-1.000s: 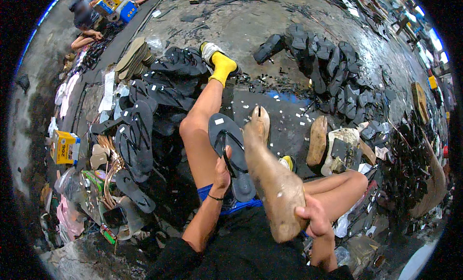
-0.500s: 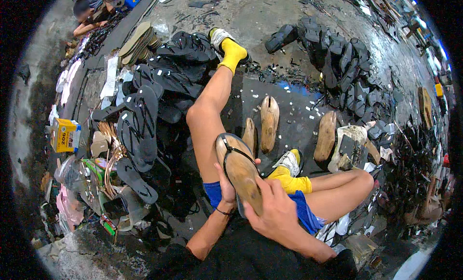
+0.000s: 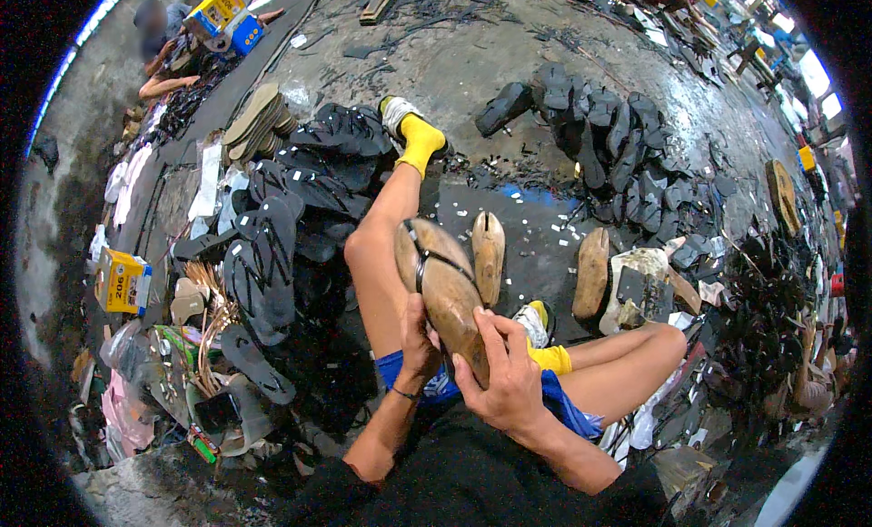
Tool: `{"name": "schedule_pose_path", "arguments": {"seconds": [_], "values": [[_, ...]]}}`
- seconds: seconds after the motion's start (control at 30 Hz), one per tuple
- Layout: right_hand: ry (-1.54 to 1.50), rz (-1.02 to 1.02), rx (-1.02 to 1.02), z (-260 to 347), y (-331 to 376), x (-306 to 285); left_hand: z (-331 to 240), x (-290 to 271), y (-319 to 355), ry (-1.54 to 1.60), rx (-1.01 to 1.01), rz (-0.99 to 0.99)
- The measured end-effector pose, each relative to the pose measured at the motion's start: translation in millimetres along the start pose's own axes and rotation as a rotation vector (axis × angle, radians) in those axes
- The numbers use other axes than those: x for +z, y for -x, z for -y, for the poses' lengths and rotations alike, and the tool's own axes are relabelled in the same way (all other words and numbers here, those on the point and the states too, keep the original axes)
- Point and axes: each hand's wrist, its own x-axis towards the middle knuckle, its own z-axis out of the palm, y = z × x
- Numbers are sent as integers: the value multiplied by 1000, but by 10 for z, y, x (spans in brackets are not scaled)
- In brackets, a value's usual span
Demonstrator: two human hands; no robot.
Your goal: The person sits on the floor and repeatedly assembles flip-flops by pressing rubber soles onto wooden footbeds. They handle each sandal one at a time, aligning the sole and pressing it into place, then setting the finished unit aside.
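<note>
Since half a second ago: last (image 3: 445,286) tilted, wood side now up, black strap (image 3: 427,255) across it. Left hand (image 3: 418,341) closed around its left edge, right hand (image 3: 504,377) wrapped on its lower end, fingers curled. Last sits over the lap beside the left knee. Second last (image 3: 488,255) on floor just behind, sandal pile (image 3: 272,227) left.

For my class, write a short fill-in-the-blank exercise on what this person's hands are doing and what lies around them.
Both the left hand and right hand grip a ____ shoe last.
The person's socks are ____.
The flip-flop soles piled on the person's left are ____.
Missing words: wooden; yellow; black
</note>
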Motion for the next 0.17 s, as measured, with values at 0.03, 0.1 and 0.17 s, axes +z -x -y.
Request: {"name": "schedule_pose_path", "arguments": {"seconds": [0.03,0.1,0.17], "values": [[40,-53,-45,-2,-17,-49,-80,24,17,-250,-9,50],[19,-38,-90,19,-36,-149,-186,228,105,-52,121,213],[-135,-16,-118,-26,-109,-339,-456,375,207,-60,65,282]]}}
